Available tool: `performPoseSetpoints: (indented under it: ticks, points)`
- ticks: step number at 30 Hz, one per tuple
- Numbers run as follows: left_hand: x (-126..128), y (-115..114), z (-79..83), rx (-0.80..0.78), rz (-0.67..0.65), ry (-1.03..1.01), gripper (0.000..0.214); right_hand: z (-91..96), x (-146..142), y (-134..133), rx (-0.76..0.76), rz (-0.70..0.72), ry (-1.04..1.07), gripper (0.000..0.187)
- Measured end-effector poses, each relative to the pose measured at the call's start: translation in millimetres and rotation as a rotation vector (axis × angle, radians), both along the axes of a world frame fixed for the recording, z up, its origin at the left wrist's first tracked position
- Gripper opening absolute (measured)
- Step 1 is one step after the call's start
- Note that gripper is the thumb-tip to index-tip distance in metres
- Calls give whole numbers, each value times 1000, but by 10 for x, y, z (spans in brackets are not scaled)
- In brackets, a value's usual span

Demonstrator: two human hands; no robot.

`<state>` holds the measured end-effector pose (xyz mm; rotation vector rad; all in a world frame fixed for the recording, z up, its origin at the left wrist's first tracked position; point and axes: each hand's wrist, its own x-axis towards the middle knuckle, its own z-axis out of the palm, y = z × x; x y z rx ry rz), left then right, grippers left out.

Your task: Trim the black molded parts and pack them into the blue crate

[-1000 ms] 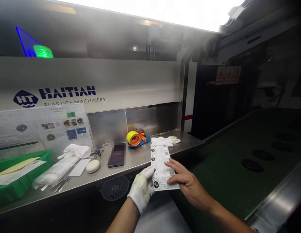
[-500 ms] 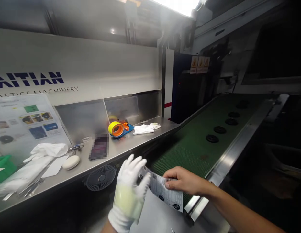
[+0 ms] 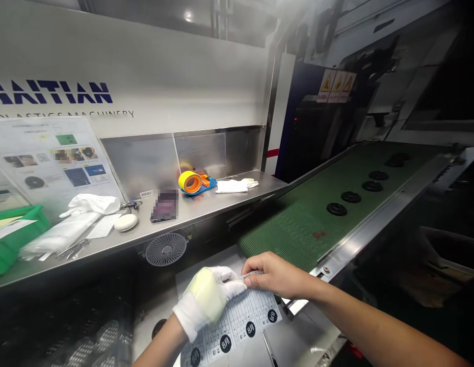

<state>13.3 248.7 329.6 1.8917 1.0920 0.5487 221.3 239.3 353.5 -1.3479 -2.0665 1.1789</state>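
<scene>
A printed sheet of labels (image 3: pixel 240 308) with rows of boxes and black round marks lies tilted below both hands. My left hand (image 3: pixel 208 293), in a white glove with a yellowish patch on its back, has its fingers bent together at the sheet's upper edge. My bare right hand (image 3: pixel 273 275) pinches the same edge between thumb and fingers, almost touching the gloved fingertips. Under the sheet is a pale flat surface (image 3: pixel 225 260). A pen (image 3: pixel 269 349) lies beside the sheet's lower right part. The gloved hand hides some of the sheet.
Black round parts (image 3: pixel 350 197) lie on a green conveyor belt (image 3: pixel 294 239) to the right. The metal shelf (image 3: pixel 194 211) holds a tape dispenser (image 3: pixel 193 182), white gloves (image 3: pixel 237 185), a phone (image 3: pixel 165 205) and a green bin (image 3: pixel 19 244). A small fan (image 3: pixel 166 250) hangs underneath.
My left hand has gone from spread fingers to closed at the sheet's edge. The sheet has turned and lies lower, showing more of its printed face. The view has shifted downward.
</scene>
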Motion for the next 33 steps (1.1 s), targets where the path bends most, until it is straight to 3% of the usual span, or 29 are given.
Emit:
performPoseSetpoints:
  ticks: [11,21,24,29,33]
  points:
    - [-27,-47,-102,198,-88,53,36,-74,-104,-118,103,-41,-28,22]
    - [-6,-74,-60,188,-14,46,35,-277,-140,-66,-7,-119,104,29]
    - [-33,-46,-61,161,20,58,37,-376,-110,-64,-27,-113,188,30]
    - [-74,-13,-76,83,89,110,35,-532,-115,-71,18,-225,254,43]
    - [-92,12,-142,-82,33,106,48,-531,-159,-106,134,-289,229,44]
